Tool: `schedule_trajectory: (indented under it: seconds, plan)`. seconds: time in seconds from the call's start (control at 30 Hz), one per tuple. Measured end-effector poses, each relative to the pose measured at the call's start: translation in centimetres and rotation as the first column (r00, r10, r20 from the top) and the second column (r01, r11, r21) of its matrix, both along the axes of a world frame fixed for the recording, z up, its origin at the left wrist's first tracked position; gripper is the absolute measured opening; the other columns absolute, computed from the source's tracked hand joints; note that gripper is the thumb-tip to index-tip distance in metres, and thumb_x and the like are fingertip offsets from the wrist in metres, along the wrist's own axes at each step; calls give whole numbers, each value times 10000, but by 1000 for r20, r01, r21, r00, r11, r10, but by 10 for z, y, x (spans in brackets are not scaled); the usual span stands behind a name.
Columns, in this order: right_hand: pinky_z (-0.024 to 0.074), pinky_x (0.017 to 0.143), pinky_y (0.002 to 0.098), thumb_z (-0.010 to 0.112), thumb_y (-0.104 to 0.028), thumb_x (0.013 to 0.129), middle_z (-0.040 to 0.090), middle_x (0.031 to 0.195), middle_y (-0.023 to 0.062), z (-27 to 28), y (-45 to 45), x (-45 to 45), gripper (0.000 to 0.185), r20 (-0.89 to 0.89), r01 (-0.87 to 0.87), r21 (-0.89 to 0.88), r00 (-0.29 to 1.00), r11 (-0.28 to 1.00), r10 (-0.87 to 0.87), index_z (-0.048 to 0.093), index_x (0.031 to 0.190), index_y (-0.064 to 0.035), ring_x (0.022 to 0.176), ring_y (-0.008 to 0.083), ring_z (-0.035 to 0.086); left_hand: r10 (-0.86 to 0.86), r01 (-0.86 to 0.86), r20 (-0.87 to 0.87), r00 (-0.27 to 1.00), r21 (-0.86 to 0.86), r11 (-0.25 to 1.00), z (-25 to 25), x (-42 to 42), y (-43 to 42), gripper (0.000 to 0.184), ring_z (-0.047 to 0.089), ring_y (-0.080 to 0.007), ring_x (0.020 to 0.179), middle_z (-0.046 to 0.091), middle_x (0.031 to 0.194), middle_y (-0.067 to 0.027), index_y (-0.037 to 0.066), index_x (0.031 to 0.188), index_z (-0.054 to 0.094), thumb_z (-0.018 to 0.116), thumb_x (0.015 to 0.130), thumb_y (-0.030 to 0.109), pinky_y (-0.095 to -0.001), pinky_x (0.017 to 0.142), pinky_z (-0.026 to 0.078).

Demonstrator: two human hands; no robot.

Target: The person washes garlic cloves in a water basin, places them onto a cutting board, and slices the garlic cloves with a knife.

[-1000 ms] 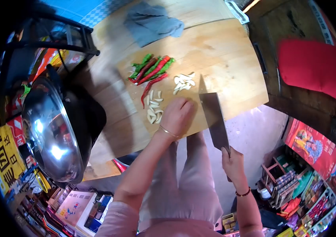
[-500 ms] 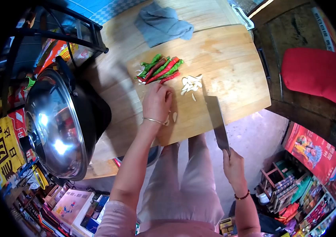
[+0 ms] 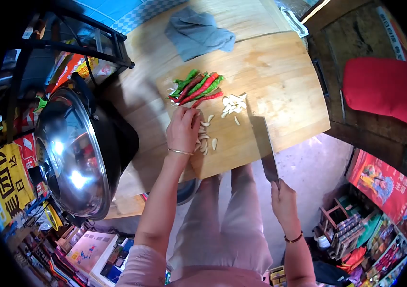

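My right hand (image 3: 284,198) is closed round the handle of a cleaver (image 3: 266,150), whose broad blade reaches up over the near edge of the wooden cutting board (image 3: 287,91). On the board's left part is my left hand (image 3: 183,130), its fingers curled; whatever they hold, if anything, is hidden. Close beside its fingers lie several peeled garlic cloves (image 3: 204,136). Just beyond the fingertips are red chili peppers (image 3: 206,87) and green chili peppers (image 3: 183,83), bunched together. A separate heap of garlic pieces (image 3: 233,104) sits right of the peppers.
A grey-blue cloth (image 3: 198,33) lies crumpled behind the board. On the left stands a large dark wok with a shiny lid (image 3: 72,153), below a black metal rack (image 3: 76,50). A red cushion (image 3: 383,88) is at the right. Crowded shelves (image 3: 351,229) stand lower right.
My left hand has shifted slightly left and back, uncovering more garlic cloves beside it. The right hand and cleaver stay nearly still. The whole view has moved slightly.
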State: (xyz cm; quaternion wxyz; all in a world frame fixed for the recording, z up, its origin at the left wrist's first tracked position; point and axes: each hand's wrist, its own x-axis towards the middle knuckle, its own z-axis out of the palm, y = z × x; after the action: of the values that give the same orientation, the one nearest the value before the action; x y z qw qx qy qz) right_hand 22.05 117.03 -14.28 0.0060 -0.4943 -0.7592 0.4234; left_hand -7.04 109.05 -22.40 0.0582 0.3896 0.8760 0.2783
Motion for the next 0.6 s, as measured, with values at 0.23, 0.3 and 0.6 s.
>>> schedule_trajectory:
  seconds: [0.23,0.3,0.6]
  plan:
    - [472,596,422,544,-88,905,586,779,253,4,2,2,185,55,-41,3,998,999,40,598,1041,27,697,421,588,-285,252,129,950,221,942,7,52,23,132,622,-277,784,615,872,-95,78,889,639,680,766,53,-361,685,510]
    - [476,602,421,547,-87,904,590,791,256,6,1,2,184,62,-16,-1,998,1000,16,599,1038,27,707,421,591,-309,280,122,943,210,937,6,71,30,126,619,-279,777,615,870,-94,74,881,641,680,762,58,-365,680,508]
    - [485,601,417,564,-111,902,599,786,244,10,-8,7,196,25,-65,-17,998,998,65,607,1036,26,683,407,603,-355,331,108,929,188,925,-6,80,31,163,588,-282,825,589,893,-90,56,914,595,611,751,57,-365,684,500]
